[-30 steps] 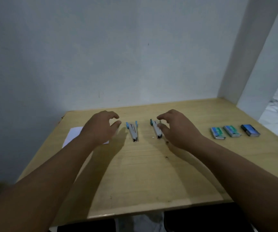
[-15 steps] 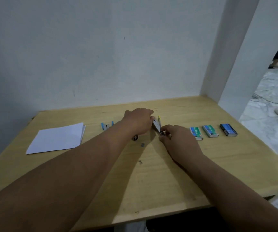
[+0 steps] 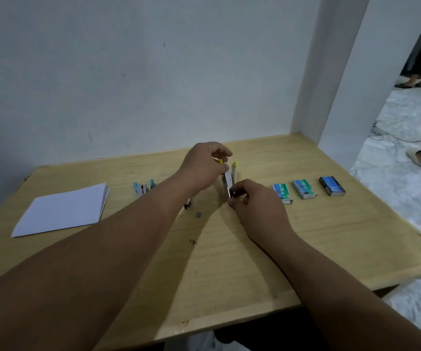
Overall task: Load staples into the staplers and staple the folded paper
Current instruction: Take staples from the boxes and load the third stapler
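Right now your left hand (image 3: 204,165) has its fingers curled and pinching the far, yellow-tipped end of the yellow stapler (image 3: 230,179), while your right hand (image 3: 255,206) pinches its near end low against the table (image 3: 229,269). That 2-handed hold looks meant to swing the top open and bare the staple channel; whether it is fully open, I cannot tell.

Outward from there, 3 staple boxes (image 3: 305,189) sit in a row toward 3 o'clock, just beside your right hand, so a strip is a short reach away. The blue stapler (image 3: 143,187) lies toward 9 o'clock, partly behind your left forearm, apparently waiting its turn. The folded paper (image 3: 62,210) lies further out at 9 o'clock, well apart and untouched, kept clear for stapling. A few loose staple bits (image 3: 198,215) lie nearer you at 6 o'clock.
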